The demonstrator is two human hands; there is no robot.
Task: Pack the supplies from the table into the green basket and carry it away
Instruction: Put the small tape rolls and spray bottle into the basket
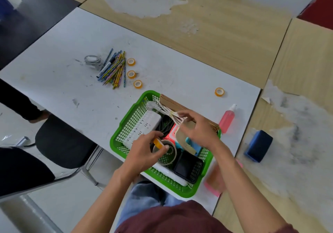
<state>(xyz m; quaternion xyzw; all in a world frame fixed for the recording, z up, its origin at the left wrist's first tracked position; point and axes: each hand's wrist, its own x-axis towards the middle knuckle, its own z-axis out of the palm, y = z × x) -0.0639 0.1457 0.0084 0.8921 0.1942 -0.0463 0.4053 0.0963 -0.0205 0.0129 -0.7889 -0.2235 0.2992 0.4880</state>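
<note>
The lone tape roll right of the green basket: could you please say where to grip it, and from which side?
Likely from above: the tape roll lies flat, hole up, nothing near it, so pinch its wall, one finger inside the hole, thumb outside.

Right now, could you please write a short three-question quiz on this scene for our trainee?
1. True or false: the pencils are already in the green basket.
2. How many small tape rolls lie loose on the white table?
3. Where is the pink spray bottle? A: in the basket. B: on the table beside the basket. C: on the chair.
Key: 1 false; 2 four; 3 B.
</note>
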